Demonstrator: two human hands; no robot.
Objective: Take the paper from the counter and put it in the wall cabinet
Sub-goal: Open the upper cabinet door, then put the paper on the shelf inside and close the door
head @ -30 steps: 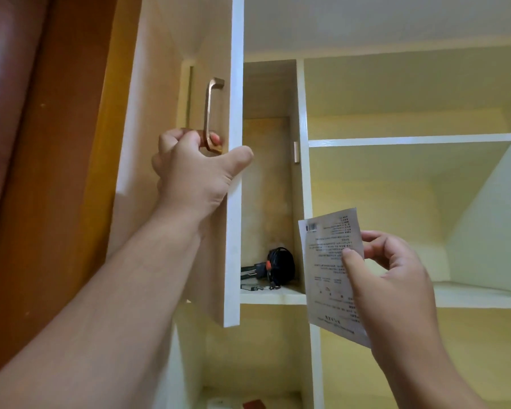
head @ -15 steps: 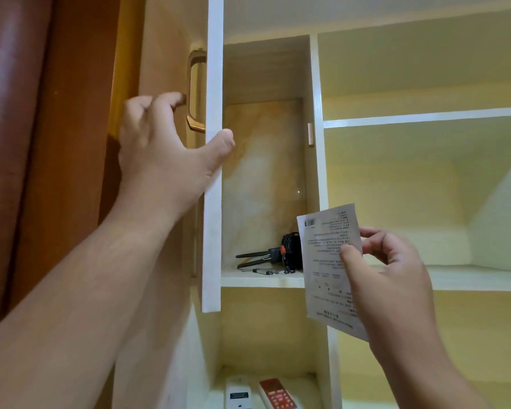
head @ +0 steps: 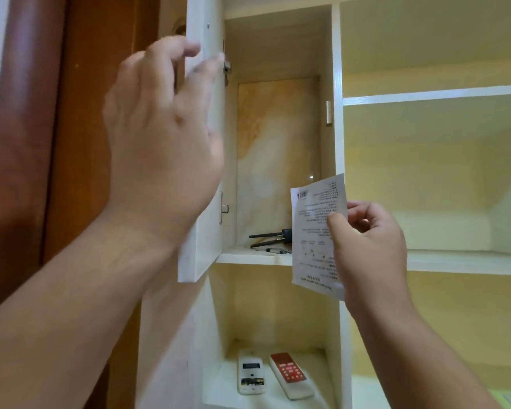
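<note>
Here's the paper (head: 313, 228), a white printed sheet with rows of small dark text and a little barcode block near its top left corner. The print is too small to read. It stands upright, long axis running top to bottom with a slight lean, the top edge up at the level of the cabinet's lower half and the bottom corner hanging below the shelf line. Its printed face is turned toward the camera.

The right hand (head: 369, 249) has it pinched along the right edge, thumb on the printed face and fingers curled behind. The sheet is held in the air right in front of the open wall cabinet (head: 278, 48), at the white vertical divider on the cabinet's right side, not yet inside.

Behind the paper, on the cabinet's shelf (head: 254, 258), lies a dark tool with 2 long handles (head: 266, 240), partly hidden by the sheet.

Over on the left, the cabinet door (head: 201, 231) is swung wide open. The left hand (head: 163, 137) is up at the door's edge, fingers loosely spread and blurred; whether it actually touches the door, I cannot tell.

Down in the open compartment below, 2 remotes lie side by side: a white one (head: 251, 373) on the left and a red-faced one (head: 289, 376) on the right.
</note>
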